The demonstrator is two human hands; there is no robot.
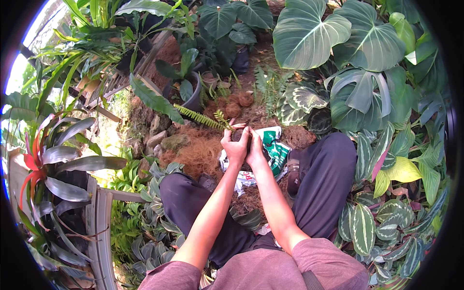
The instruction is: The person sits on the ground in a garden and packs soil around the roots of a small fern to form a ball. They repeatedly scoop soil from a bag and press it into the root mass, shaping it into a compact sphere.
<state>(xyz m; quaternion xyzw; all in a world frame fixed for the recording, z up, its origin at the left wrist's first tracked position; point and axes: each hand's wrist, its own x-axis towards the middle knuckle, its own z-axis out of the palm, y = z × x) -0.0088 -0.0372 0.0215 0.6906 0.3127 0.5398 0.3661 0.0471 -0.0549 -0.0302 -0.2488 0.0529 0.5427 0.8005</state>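
My left hand (235, 148) and my right hand (255, 148) are cupped together in front of me. Between them they hold a dark root ball (237, 136), mostly hidden by the fingers and thumbs. A green fern frond (200, 117) sticks out from it to the left. Right below the hands lies an opened white and green plastic bag (276, 154) with printed writing; dark soil shows on it. Loose brown fibre, apparently coconut coir (197, 149), is heaped left of the bag. Several round fibre balls (233, 106) rest on the ground beyond my hands.
A dark plastic pot (195, 90) with a broad-leaved plant stands ahead, near stones (157, 139). Large-leaved plants (311, 34) and striped-leaf plants (362, 228) crowd the right. To the left are a red-centred bromeliad (34, 168) and a pale railing (103, 224). My bent knees flank the bag.
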